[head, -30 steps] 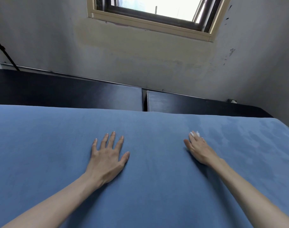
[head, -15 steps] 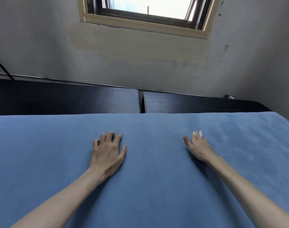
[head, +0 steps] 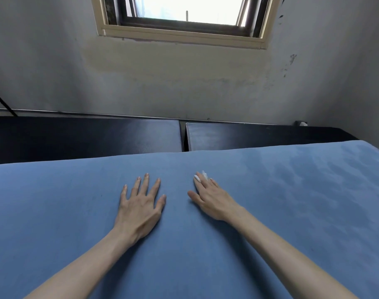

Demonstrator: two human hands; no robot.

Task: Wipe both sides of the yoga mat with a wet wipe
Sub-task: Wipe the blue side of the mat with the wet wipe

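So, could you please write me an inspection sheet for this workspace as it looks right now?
Surface: blue yoga mat lies flat and fills the lower view; darker damp-looking patches on its right part.
Job's things: white wet wipe peeks out under the right hand's fingers, pressed to the mat.
Clutter: small white object at the wall's foot; cannot tell what it is.
Hands: left hand rests flat on the mat, fingers spread; right hand presses the wipe with straight fingers.
Cables: nothing seen.
Surroundings: black padded mats beyond the yoga mat, stained grey wall, window above.
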